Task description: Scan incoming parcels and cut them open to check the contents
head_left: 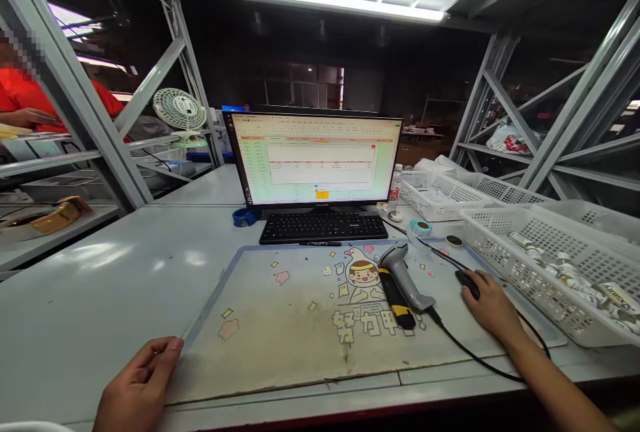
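Firstly, right hand [493,305], curved over and holding the black mouse [469,283] at the right of the desk mat [280,325], placed there, it seems, to work the far monitor [320,159], with the keyboard [323,225] set before it for typing; left hand [135,385], fingers drawn in, at the mat's near left edge, perhaps resting, though whether anything thin is pinched cannot be told. Also, one grey scanner [411,285], lying right of the mat's middle alongside a black-and-yellow tool [397,300], probably for easy reach, and one white basket [525,282] at right, its walls likely keeping the bottles [570,267] together.
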Available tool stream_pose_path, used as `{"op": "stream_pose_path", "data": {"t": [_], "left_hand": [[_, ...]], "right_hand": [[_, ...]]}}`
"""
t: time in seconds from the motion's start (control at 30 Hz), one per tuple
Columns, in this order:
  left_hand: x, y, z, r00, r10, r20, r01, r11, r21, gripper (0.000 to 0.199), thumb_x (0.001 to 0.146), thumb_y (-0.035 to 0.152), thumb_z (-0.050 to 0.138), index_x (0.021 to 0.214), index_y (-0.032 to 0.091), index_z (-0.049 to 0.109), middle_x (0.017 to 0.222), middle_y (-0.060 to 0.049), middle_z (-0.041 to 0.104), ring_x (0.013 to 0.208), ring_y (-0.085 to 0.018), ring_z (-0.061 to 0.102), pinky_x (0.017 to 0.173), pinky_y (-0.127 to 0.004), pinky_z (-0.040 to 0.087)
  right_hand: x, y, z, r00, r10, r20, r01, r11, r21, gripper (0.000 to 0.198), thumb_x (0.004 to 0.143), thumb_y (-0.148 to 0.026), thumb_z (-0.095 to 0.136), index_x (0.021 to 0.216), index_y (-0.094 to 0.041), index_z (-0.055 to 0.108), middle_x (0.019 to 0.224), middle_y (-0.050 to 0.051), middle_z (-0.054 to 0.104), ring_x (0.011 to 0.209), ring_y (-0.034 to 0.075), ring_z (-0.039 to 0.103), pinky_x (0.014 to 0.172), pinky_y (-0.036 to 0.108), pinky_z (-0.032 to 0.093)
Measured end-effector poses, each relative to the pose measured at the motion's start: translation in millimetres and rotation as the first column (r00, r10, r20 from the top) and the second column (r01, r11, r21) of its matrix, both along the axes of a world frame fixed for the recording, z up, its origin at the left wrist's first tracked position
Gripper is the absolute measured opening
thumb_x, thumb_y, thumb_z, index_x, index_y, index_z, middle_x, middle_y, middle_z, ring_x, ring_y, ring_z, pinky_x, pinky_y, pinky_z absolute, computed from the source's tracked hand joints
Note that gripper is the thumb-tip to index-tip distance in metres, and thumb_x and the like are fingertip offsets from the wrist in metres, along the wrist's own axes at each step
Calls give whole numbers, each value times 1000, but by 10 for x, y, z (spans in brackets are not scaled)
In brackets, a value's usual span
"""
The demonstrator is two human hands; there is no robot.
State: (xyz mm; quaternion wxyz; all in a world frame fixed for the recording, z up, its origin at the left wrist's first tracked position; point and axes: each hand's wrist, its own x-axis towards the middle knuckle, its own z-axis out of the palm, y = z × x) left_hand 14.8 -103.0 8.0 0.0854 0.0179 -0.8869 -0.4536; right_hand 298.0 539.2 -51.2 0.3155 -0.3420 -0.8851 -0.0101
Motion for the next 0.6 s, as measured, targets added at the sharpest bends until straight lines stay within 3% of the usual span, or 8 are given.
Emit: {"op": "stream_pose_path", "data": {"t": [0.37, 0.6], "left_hand": [[-12, 5, -15, 999, -10, 37, 9, 1000, 30, 47, 76, 66, 59, 91, 24, 74, 86, -5, 77, 84, -26, 73, 72, -29, 53], [-30, 8, -35, 998, -21, 60, 18, 999, 50, 50, 72, 68, 59, 91, 24, 72, 86, -4, 76, 86, -25, 71, 74, -29, 51]], "right_hand": [[12, 59, -68, 1000, 16, 17, -17, 1000, 7, 50, 98, -44, 44, 134, -18, 68, 136, 16, 66, 120, 33, 66, 103, 48, 55], [-3, 5, -10, 1000, 4, 11, -4, 1000, 5, 50, 98, -43, 43, 133, -19, 70, 136, 15, 66, 119, 32, 66, 105, 47, 54]]}}
